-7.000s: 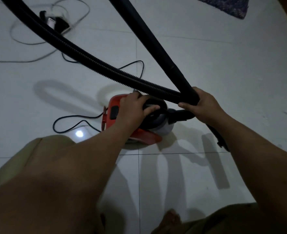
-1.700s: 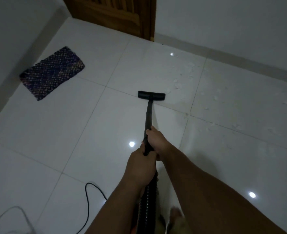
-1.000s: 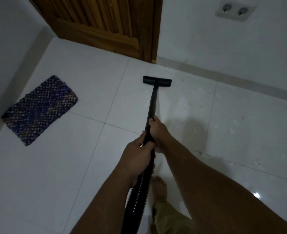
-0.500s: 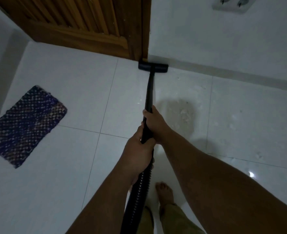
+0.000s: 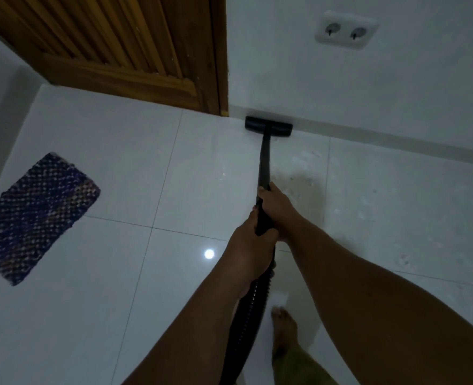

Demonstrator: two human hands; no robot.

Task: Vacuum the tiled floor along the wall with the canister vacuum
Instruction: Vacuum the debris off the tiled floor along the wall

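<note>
Black plastic makes up the whole visible part of the vacuum: a flat floor head, a straight wand and a ribbed hose. The floor head lies flat on the white tiled floor, pressed against the base of the white wall, just beside the corner of the wooden door and its frame. The wand runs from the middle of the head back toward the person, tilted up off the floor.

Both hands are wrapped around the wand where it meets the hose. The right hand sits higher up the wand, its grip pressed closed around the tube with the fingers curled over the top. The left hand is just behind it and touching it, its grip likewise closed around the tube. Below the left hand the ribbed hose drops down between the forearms and out of the bottom of the view.

A bare foot stands on the tile beside the hose. Pale specks lie on the tiles to the right of the wand. A dark woven mat lies well apart on the left. A double wall socket sits on the wall above the floor head. The canister itself is out of view.
</note>
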